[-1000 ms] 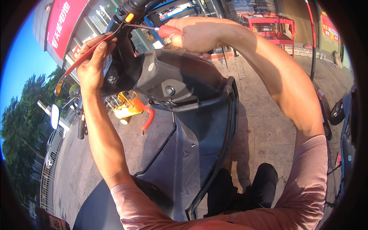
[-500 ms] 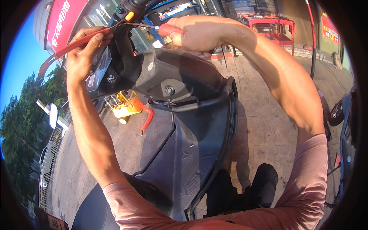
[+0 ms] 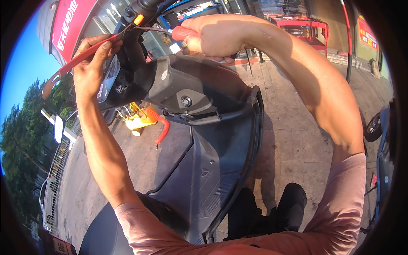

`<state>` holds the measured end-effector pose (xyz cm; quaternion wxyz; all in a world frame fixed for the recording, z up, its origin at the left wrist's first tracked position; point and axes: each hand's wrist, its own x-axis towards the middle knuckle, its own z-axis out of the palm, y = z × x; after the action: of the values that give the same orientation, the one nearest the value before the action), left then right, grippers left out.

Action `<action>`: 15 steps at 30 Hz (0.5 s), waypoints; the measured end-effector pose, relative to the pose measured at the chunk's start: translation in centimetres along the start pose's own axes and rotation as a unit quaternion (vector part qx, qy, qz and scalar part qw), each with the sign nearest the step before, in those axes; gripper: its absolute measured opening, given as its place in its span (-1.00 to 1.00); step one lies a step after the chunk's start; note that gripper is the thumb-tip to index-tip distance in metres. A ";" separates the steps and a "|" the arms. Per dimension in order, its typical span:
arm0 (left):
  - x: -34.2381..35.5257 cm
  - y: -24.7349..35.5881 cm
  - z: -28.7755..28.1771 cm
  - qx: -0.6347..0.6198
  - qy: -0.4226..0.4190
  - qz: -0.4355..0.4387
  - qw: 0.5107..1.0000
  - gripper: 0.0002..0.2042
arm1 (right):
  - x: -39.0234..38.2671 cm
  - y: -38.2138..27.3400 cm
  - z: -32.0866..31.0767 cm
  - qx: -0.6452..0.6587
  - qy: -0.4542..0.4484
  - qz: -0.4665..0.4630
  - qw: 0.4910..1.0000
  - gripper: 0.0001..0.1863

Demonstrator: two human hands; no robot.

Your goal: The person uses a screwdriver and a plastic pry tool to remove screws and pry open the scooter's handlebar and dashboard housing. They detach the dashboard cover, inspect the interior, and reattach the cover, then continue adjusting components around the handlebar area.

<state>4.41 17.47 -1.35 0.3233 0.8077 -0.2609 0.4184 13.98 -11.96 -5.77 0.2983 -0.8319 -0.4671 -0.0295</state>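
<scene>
Only the head view shows this moment, looking down over a dark grey scooter (image 3: 199, 140) from the rider's place. The left hand (image 3: 91, 68) is raised beside the handlebar, fingers closed on a long, flat red pry tool (image 3: 74, 61); the tool runs from a hooked end at the far left up to the black handlebar switch housing (image 3: 136, 15), the one with the orange button. Held at that slant, the strip seems to be wedging or steadying something at the housing, though the exact contact point is too small to tell.

The right hand (image 3: 221, 36) reaches in from the opposite side, fingers wrapped tight round the red handle of a screwdriver (image 3: 180, 32). Its thin metal shaft points left, level, with the tip near the housing, just where the red strip ends. Both tools thus meet at one spot on the handlebar, one to hold and one to work, as I judge it.

Below the hands lie the scooter's front panel with its round key lock (image 3: 185, 101) and the ribbed footboard. On the pavement beyond stands a yellow device with a coiled red hose (image 3: 159, 127). The person's black shoes (image 3: 272, 212) rest on the pavement to the right of the footboard.
</scene>
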 end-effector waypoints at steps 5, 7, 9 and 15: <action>0.0 0.4 -0.2 0.028 -0.006 -0.017 0.999 -0.78 | -0.3 -0.1 -0.1 0.009 0.014 -0.006 1.000 -0.71; 0.2 0.5 -0.5 0.058 -0.018 -0.015 0.998 -0.77 | -0.3 -0.1 0.0 0.010 0.012 -0.007 1.000 -0.72; 0.5 0.6 -0.8 0.056 -0.038 -0.004 0.998 -0.75 | -0.1 0.0 0.0 0.008 0.012 -0.005 1.000 -0.73; 1.5 -0.2 -1.4 0.097 -0.019 0.010 0.995 -0.75 | -0.1 -0.2 0.2 0.016 0.003 -0.006 1.000 -0.74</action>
<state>4.58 18.43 0.47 0.2339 0.8406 -0.2330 0.4294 13.69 -11.88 -5.88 0.3127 -0.8244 -0.4711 -0.0265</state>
